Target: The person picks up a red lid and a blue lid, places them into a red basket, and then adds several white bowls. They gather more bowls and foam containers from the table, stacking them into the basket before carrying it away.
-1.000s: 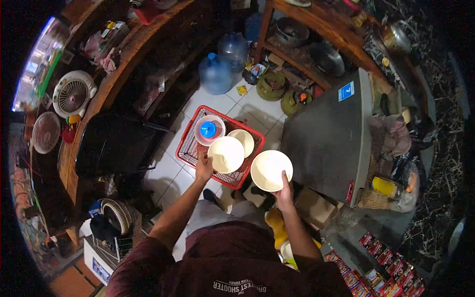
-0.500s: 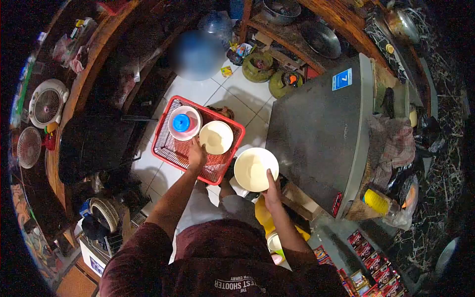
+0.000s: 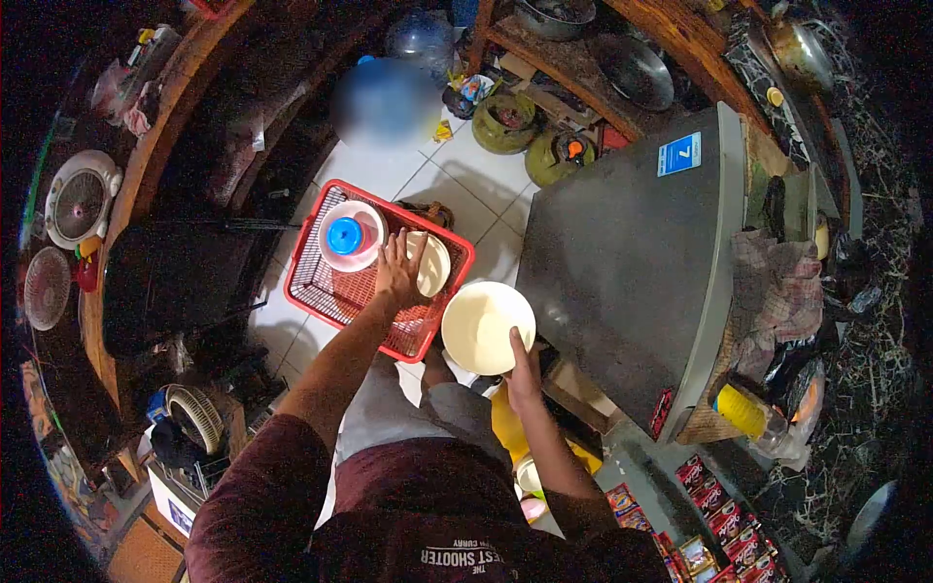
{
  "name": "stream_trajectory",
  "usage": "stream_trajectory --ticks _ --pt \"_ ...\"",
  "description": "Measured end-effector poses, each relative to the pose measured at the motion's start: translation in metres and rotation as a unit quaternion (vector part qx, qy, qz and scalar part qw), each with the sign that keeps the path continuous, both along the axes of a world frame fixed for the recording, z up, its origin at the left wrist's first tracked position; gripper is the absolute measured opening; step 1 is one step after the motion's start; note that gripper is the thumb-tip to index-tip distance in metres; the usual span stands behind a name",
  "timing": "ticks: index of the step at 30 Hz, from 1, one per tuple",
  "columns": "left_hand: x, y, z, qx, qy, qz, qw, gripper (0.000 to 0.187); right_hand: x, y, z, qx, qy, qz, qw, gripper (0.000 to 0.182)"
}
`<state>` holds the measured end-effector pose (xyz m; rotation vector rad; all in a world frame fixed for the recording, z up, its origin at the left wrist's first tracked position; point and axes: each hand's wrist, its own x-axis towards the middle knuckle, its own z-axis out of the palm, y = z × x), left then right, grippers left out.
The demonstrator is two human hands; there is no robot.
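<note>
My right hand [image 3: 523,374] grips a round cream bowl [image 3: 478,335] by its near right rim, thumb inside. This bowl is held just off the near right corner of a red plastic basket [image 3: 465,282]. Over the basket, my left hand [image 3: 396,270] has its fingers stretched out against a second cream bowl [image 3: 434,270], covering its left part; that bowl looks tilted. Left of this hand, a pinkish-white bowl [image 3: 328,255] lies in the basket, with a blue-lidded pink container [image 3: 344,236] inside it.
A grey fridge [image 3: 612,253] stands to the right. Beyond the basket are green gas cylinders [image 3: 503,124] on the white tiled floor [image 3: 466,175], beside a wooden shelf with pans [image 3: 637,73]. Fans [image 3: 83,199] stand at the left. Red packets [image 3: 714,500] lie at the lower right.
My left hand has shifted from between the two bowls onto the cream bowl, fingers now spread. That bowl has tipped. The held bowl has come slightly left, closer to the basket.
</note>
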<state>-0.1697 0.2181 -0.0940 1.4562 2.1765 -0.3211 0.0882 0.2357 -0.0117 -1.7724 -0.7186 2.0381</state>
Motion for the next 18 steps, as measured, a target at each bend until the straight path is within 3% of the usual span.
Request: stream_trajectory --ticks 2,3,18 --pt "0.0 0.001 0.006 0.006 -0.005 -0.011 1.0 0.128 0.001 -0.001 -0.001 -0.01 -0.031 0.012 0.999 0.073" --pt "-0.001 -0.004 0.004 0.103 -0.032 -0.005 0.994 0.126 0.0 -0.001 0.003 -0.011 -0.03 0.013 0.999 0.073" --pt "-0.003 -0.012 -0.008 0.17 -0.06 0.003 0.984 0.12 0.014 -0.003 0.001 0.009 -0.008 -0.006 1.0 0.073"
